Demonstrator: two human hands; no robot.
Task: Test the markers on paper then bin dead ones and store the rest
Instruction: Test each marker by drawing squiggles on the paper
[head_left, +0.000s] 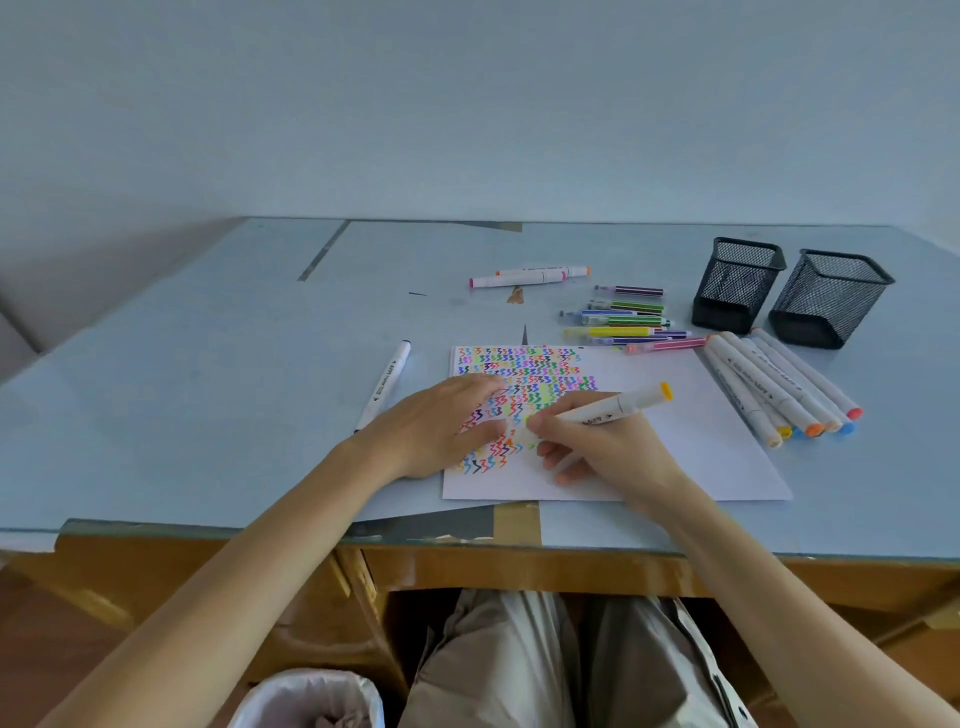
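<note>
1. Nearest, below the desk edge, a bin (311, 699) with a white liner sits on the floor to the left of the person's knees.
2. On the pale blue desk (156, 415) a white sheet of paper (675, 447) lies flat, its left half covered with rows of small coloured zigzag marks.
3. The right hand (608, 447) rests on the paper with its fingers curled round a white marker with a yellow cap (618, 405). Thumb and forefinger pinch the barrel near its lower end; the capped yellow end sticks out up and to the right, past the knuckles. The writing tip is hidden by the fingers, so whether it touches the sheet cannot be told.
4. The left hand (441, 426) lies palm down on the paper's left edge, fingers straight and together, pressing on the marked area just beside the right hand's fingertips. It holds nothing.
5. Left of the paper, apart from it, a white marker with a dark cap (387, 382) lies alone on the desk.
6. At the paper's right edge a row of white markers (779, 384) lies side by side, their yellow, orange, blue and red caps pointing toward the person.
7. Beyond the paper's top edge lies a loose cluster of thin coloured pens (623, 319).
8. Farther back, two white markers (530, 275) lie together.
9. At the far right stand two black mesh holders (737, 283), upright and close beside each other.
</note>
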